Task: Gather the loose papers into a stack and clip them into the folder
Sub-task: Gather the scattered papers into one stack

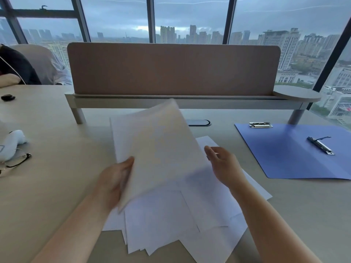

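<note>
My left hand (115, 179) grips the left edge of a few white sheets (159, 149), lifted and tilted above the desk. Beneath them, several loose white papers (171, 224) lie fanned out on the beige desk (57, 139). My right hand (224, 164) hovers just right of the raised sheets, fingers apart, holding nothing. An open blue folder (284, 158) lies flat at the right, with a metal clip (321, 145) on its inner face and a second silver clip (260, 124) at its top left edge.
A brown divider panel (171, 69) on a raised shelf runs across the back of the desk. Black-rimmed glasses (17, 163) and a white object (13, 141) lie at the left edge. A person's arm (9, 79) rests at far left.
</note>
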The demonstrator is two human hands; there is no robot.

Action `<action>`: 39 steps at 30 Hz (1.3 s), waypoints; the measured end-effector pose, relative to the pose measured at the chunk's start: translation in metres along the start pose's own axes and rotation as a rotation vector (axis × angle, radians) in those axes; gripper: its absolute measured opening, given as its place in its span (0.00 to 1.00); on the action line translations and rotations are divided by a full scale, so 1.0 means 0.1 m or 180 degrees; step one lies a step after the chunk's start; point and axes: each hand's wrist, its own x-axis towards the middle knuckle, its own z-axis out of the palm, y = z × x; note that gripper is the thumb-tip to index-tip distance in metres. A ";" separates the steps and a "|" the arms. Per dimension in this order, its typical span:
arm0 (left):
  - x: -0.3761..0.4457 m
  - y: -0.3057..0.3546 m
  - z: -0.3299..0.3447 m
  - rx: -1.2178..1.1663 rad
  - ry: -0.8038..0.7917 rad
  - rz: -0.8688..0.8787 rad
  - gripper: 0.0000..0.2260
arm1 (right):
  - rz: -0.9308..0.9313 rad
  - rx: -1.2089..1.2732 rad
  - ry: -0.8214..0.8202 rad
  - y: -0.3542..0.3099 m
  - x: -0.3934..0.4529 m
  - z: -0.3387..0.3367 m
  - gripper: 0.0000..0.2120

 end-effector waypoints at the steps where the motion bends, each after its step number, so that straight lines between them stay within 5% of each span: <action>1: 0.02 0.03 -0.04 -0.0266 0.0027 -0.0073 0.08 | 0.0027 -0.0689 0.0105 0.07 0.04 -0.04 0.24; 3: 0.06 0.08 -0.14 -0.0836 -0.0151 -0.0372 0.05 | 0.0256 -0.1729 0.0181 0.19 0.08 -0.14 0.35; 7: 0.07 0.09 -0.22 -0.1167 -0.0395 -0.0477 0.20 | 0.0485 -0.2205 0.0280 0.23 0.11 -0.29 0.45; 9: 0.06 0.06 -0.15 -0.1188 -0.0082 -0.0321 0.06 | 0.0419 -0.2113 0.0382 0.20 0.12 -0.30 0.49; 10: 0.07 0.05 -0.13 -0.1199 0.0075 -0.0266 0.08 | 0.0377 -0.2012 0.0386 0.18 0.12 -0.30 0.50; 19: 0.13 0.00 -0.15 -0.0883 0.0269 -0.0211 0.20 | 0.0304 -0.1981 0.0141 0.07 0.04 -0.19 0.49; 23: 0.10 0.01 -0.12 -0.1003 0.0288 -0.0236 0.12 | 0.0407 -0.2410 0.0122 0.10 0.03 -0.18 0.50; 32: 0.11 -0.03 -0.10 -0.0109 0.0356 0.0046 0.12 | 0.0390 -0.2061 0.0156 0.00 0.03 -0.20 0.48; 35: 0.11 -0.02 -0.08 -0.0029 0.0483 0.0295 0.14 | 0.0192 -0.1647 0.0539 0.01 0.04 -0.28 0.40; 39: 0.07 -0.06 -0.01 0.0238 0.0397 0.0523 0.09 | 0.0068 -0.0919 0.0579 0.08 0.12 -0.29 0.07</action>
